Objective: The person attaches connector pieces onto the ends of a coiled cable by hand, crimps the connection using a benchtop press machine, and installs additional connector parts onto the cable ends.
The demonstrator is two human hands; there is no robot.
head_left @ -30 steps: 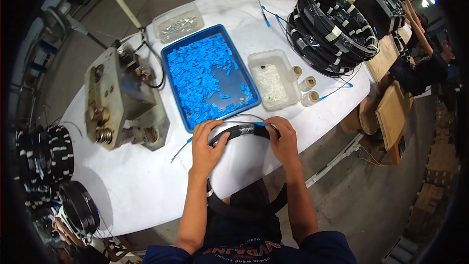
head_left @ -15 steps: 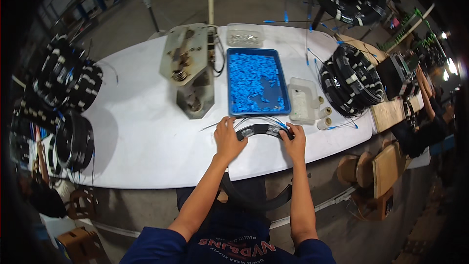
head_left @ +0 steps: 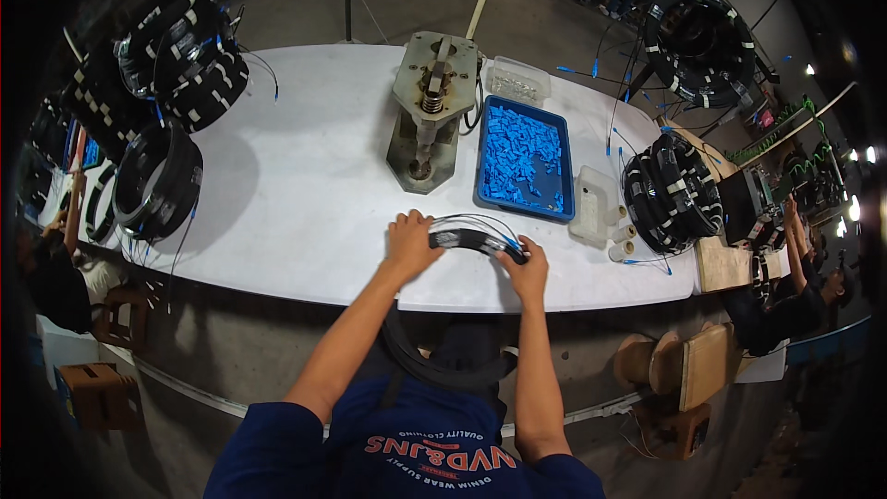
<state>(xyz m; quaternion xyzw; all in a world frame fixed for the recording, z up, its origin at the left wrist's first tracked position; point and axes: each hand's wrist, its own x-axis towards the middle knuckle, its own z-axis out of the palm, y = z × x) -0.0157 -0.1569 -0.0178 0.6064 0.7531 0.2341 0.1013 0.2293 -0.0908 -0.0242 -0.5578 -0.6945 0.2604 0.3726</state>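
Observation:
A coil of black cable (head_left: 473,240) spans the front edge of the white table, its lower part hanging toward my lap. My left hand (head_left: 410,246) is closed around the coil's upper left, by a clear wrap. On the upper right, my right hand (head_left: 525,272) grips the same coil, with a blue-tipped cable end (head_left: 511,244) by its fingers. Thin loose cable strands arch above the coil between both hands. Just beyond lies a blue tray (head_left: 479,187) holding many small blue connector pieces (head_left: 519,152).
A metal press (head_left: 430,106) stands behind the hands. Clear plastic boxes (head_left: 596,208) and small spools (head_left: 624,242) sit right of the tray. Cable coils are stacked at the left (head_left: 162,176) and right (head_left: 673,192) ends. Other people work at both sides.
The view has turned left, so the press and tray appear farther right. Both hands keep hold of the coil. The cable end that stuck out left of my left hand no longer shows there.

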